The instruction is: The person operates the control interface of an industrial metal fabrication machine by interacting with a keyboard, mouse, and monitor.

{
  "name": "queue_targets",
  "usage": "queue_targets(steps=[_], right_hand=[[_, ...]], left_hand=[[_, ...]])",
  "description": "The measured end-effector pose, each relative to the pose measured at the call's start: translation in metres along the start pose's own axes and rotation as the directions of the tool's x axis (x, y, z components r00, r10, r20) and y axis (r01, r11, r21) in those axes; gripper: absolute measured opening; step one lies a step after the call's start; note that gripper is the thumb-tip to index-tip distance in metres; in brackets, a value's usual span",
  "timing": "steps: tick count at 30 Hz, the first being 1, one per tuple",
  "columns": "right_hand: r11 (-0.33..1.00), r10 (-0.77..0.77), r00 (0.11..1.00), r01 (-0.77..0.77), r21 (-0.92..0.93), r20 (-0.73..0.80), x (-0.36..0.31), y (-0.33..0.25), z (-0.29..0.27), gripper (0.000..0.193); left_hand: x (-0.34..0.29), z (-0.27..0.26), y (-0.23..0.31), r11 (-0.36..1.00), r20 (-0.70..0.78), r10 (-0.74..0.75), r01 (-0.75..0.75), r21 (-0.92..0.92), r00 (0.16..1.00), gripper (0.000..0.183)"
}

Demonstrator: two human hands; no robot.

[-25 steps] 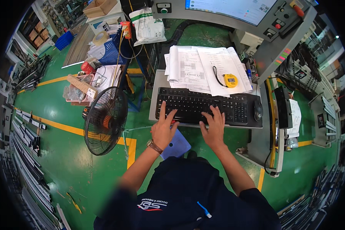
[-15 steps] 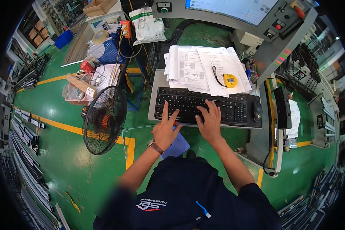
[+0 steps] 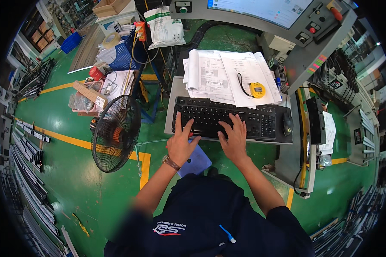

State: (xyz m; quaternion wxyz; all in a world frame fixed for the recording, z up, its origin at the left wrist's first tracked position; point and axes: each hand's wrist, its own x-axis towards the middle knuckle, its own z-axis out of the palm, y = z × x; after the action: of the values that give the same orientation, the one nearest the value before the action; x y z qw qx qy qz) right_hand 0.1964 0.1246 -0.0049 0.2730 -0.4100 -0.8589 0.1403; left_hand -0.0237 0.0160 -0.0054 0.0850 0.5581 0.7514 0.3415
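Observation:
My left hand (image 3: 182, 146) is over the left part of a black keyboard (image 3: 260, 124), index and middle fingers stretched onto the keys. A thin red pen (image 3: 191, 134) lies across under this hand, its ends showing on both sides; the curled outer fingers holding it are mostly hidden. My right hand (image 3: 234, 139), empty, spreads its fingers over the middle keys. Behind the keyboard lie stacked paper sheets (image 3: 210, 70) with drawings, topped by a yellow tape measure (image 3: 257, 90). A black mouse (image 3: 288, 125) rests right of the keyboard.
A grey machine panel with a lit screen (image 3: 261, 12) stands beyond the papers. To the left are a black fan (image 3: 116, 133) and a blue basket (image 3: 126, 55). A blue seat-like object (image 3: 196, 162) is below the keyboard shelf. Long metal profiles (image 3: 28, 184) line the far left.
My left hand has shifted slightly left across the keys, the red pen moving with it. My right hand stays almost in place, with small finger movements.

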Motion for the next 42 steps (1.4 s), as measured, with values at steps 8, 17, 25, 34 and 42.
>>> queue_targets(steps=[8,17,25,34,42], right_hand=[[1.000,-0.014,1.000,0.014,-0.005,-0.014,0.000,-0.002,0.004,0.041],[1.000,-0.019,1.000,0.019,-0.015,-0.004,0.015,-0.003,0.008,0.037],[0.998,-0.052,0.998,0.051,-0.037,-0.019,0.031,-0.005,0.008,0.031],[0.996,-0.091,0.996,0.091,0.012,-0.026,0.006,-0.016,-0.002,0.023],[0.997,-0.078,0.997,0.078,0.005,-0.020,0.007,-0.018,0.001,0.021]], left_hand=[[-0.001,0.002,0.001,0.998,-0.002,0.069,-0.069,0.007,0.998,0.065],[-0.001,0.001,0.004,0.995,0.013,0.097,-0.097,0.038,0.995,0.062],[-0.001,-0.003,0.008,0.998,0.081,0.029,-0.034,0.059,0.996,0.065],[0.007,-0.011,0.004,0.996,0.010,-0.048,0.047,0.078,0.999,0.088],[0.011,-0.014,-0.005,0.992,-0.006,-0.117,0.118,0.048,0.993,0.096]])
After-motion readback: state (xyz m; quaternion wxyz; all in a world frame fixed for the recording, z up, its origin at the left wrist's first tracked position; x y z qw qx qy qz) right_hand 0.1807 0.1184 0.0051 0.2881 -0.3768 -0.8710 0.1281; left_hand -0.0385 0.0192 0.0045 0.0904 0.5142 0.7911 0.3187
